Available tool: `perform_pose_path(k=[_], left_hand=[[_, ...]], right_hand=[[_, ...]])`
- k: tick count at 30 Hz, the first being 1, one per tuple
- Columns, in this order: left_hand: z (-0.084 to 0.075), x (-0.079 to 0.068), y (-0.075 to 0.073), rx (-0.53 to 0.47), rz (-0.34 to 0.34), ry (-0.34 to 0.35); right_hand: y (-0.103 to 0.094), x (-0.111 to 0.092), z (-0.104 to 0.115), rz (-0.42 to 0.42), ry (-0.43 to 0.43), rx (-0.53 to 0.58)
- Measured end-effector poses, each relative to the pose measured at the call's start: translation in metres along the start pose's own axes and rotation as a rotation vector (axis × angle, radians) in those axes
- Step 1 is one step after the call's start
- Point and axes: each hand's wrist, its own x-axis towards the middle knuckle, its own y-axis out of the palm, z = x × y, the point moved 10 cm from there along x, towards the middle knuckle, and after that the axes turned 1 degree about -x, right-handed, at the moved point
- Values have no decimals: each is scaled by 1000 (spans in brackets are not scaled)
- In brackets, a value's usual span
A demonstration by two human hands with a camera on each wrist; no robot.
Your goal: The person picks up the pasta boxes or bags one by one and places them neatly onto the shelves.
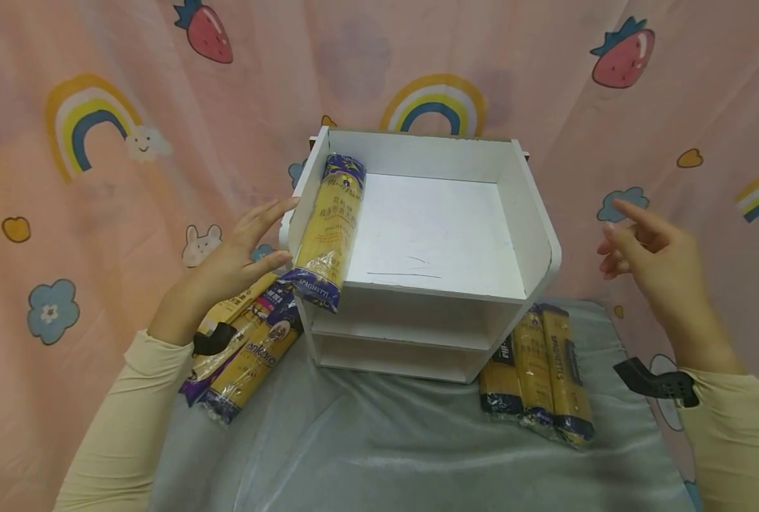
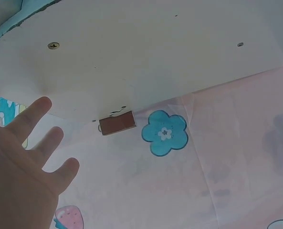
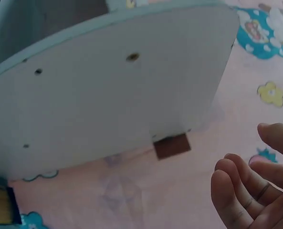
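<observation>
A white shelf unit (image 1: 440, 227) stands in the middle, and a yellow spaghetti pack (image 1: 331, 227) with blue ends lies along the left side of its top tray. By the unit's left side panel is my left hand (image 1: 239, 245), fingers spread; whether the fingertips touch the panel or the pack, I cannot tell. In the left wrist view the left hand (image 2: 26, 157) appears beside the white panel, holding nothing. Out to the right, my right hand (image 1: 664, 263) hangs in the air with loosely bent fingers. The right wrist view shows the right hand (image 3: 256, 186) apart from the side panel (image 3: 112, 90).
More pasta packs (image 1: 251, 363) lie on the cloth at the unit's left, partly behind my left forearm. Three spaghetti packs (image 1: 536, 377) lean side by side at its right. Grey cloth (image 1: 379, 455) covers the table, with a pink patterned curtain (image 1: 258, 92) behind.
</observation>
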Motion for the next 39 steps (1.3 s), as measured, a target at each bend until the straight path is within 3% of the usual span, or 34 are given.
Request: perform_pose_path(k=[8,20,30,39], left_hand=[[0,0,0,-6,-1,-2],[-2,0,0,-9,5,-12],[1,-1,1,-15,11,-31],[0,-1,1,-18,10,-33]], right_hand=[[-3,-11,-55,29,74,-107],[14,-40,-152,259,191,-353],[26,-74,-234,345,268,-531],[31,-100,-288,417,456,-605]])
